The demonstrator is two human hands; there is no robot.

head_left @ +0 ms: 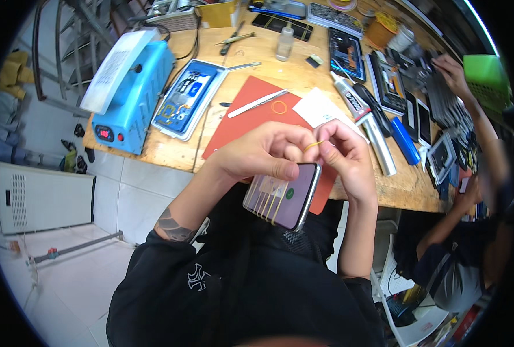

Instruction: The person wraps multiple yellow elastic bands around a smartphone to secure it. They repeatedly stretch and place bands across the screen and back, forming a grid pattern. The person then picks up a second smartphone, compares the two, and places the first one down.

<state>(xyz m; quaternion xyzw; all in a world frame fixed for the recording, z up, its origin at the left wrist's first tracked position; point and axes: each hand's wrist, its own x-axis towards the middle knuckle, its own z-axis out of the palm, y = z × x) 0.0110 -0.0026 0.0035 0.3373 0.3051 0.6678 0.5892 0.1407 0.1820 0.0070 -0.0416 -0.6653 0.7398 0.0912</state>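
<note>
A smartphone (298,199) is in my left hand (262,147), tilted above my lap just off the bench's front edge. Several yellow rubber bands (266,208) run around one end of it, over a small pale patch on the lit screen. My right hand (347,162) pinches another yellow rubber band (313,146), stretched toward my left fingers at the phone's far edge. Behind my hands lies a red mat (225,130), bearing a slim white tool (257,104) and a loose rubber band (273,109). White paper (316,106) overlaps the mat's right side.
To the left stand a blue machine (135,95) and a tray holding an opened blue device (187,95). A clear bottle (284,45) is farther back. At right lie a glue tube (349,95), a silver cylinder (379,144) and phone parts. Another person's hand (450,74) reaches in there.
</note>
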